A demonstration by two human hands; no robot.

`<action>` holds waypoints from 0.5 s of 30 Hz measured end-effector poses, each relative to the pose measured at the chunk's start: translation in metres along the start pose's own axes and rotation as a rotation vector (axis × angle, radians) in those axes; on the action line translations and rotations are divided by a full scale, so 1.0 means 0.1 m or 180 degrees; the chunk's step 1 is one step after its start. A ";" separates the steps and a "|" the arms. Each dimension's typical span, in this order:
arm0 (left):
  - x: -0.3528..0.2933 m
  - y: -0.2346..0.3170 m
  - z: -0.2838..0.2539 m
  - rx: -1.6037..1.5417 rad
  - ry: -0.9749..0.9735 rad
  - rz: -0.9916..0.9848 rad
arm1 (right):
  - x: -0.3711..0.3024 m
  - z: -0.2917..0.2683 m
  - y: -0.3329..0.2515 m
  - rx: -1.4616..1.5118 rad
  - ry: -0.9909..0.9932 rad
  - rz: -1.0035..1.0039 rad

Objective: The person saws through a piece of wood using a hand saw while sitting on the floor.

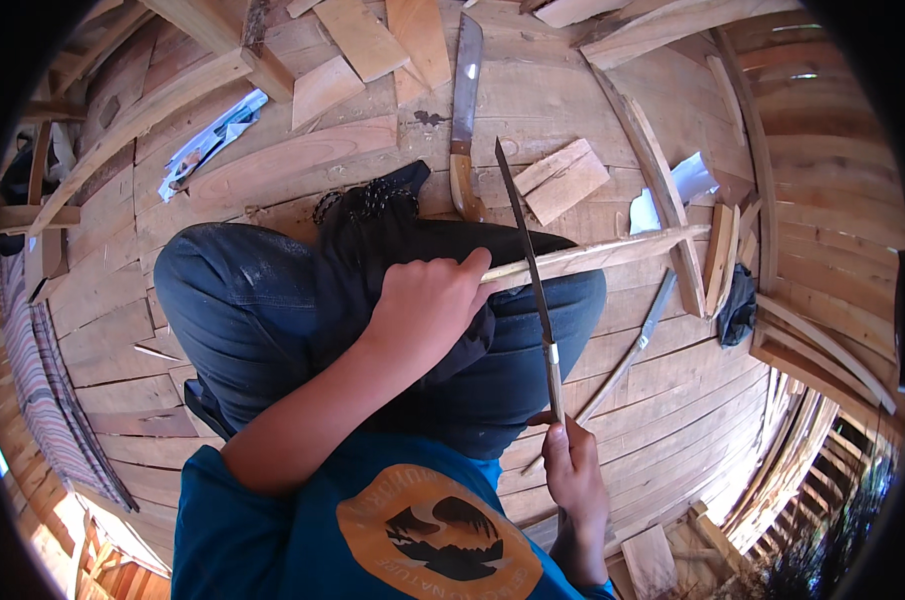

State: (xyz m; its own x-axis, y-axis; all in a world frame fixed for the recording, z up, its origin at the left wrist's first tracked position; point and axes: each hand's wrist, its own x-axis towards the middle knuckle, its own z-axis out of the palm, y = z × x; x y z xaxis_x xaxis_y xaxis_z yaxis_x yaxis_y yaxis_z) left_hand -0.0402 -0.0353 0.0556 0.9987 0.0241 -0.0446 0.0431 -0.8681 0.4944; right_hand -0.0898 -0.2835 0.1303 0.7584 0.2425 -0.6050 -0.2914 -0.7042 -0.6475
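Note:
My left hand is closed round the near end of a narrow wooden strip. The strip stretches to the right above my right thigh, and its far end meets a wooden beam. Held by its handle in my right hand is a long knife with a narrow dark blade and a metal collar. Its blade points away from me and crosses the strip just right of my left hand; I cannot tell whether the two touch. Dark cloth lies between my knees, under my left hand.
A wide-bladed machete lies beyond my knees, beside a short board. Another long-handled knife rests on the plank floor to the right. A curved wooden piece and offcuts lie ahead. Striped cloth is at left.

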 end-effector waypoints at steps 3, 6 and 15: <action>0.03 -0.03 0.00 0.0021 -0.0154 0.0185 | -0.18 -0.03 0.11 0.0206 -0.0071 0.0162; -0.02 -0.01 0.05 -0.0067 -0.0311 0.0366 | -0.31 0.01 0.13 0.0154 0.0022 0.0181; -0.02 -0.12 0.25 -0.0255 0.0037 0.0481 | -0.11 0.05 0.14 -0.0110 0.0233 0.0043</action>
State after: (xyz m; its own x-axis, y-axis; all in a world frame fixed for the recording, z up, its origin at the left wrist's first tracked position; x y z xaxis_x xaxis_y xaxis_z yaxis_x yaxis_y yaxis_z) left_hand -0.0438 -0.0370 0.0285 0.9942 -0.0976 0.0451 -0.1060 -0.8200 0.5624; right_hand -0.1054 -0.2933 0.1256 0.7954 0.1843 -0.5774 -0.2826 -0.7300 -0.6223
